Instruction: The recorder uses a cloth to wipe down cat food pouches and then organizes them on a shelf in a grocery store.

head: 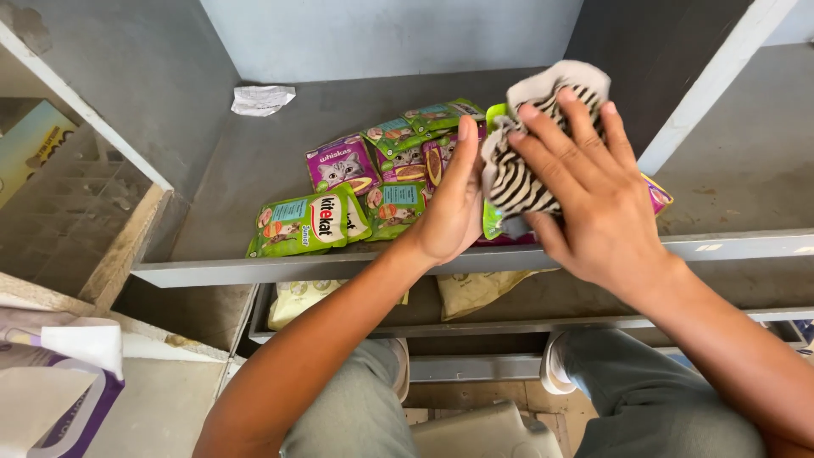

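Right hand: the right hand point(585, 182) lies palm down with fingers spread wide, pressed flat on a striped cloth point(530, 161); it presses rather than grips, and the thumb is hidden under the hand.
Right arm: bare forearm comes in from the lower right corner, wrist slightly bent down over the shelf edge.
Left hand: the left hand point(449, 203) stands on edge, fingers straight and together, its palm against the left side of a green pouch point(494, 222) that sits under the cloth; the hand is open and braces the pouch rather than closing round it.
Left arm: bare forearm rises from the bottom centre, angled up and to the right.
Striped cloth: one, black-and-white zebra pattern with a pale border, bunched on top of the held pouch, between the two hands.
Shelf: a grey shelf point(254, 170) carries the pouches; its front lip runs across the view below the hands.
Pouches on the shelf: roughly seven lie flat in a loose cluster left of the hands, most of them green, with one purple pouch point(342, 165) at the back; overlaps make an exact count uncertain.
Pink pouch edge: one corner point(657, 197) shows just right of the right hand.
Paper scrap: one crumpled white piece point(261, 99) at the back left of the shelf, well apart from the pouches.
Lower shelf: two pale bags point(475, 293) lie beneath.
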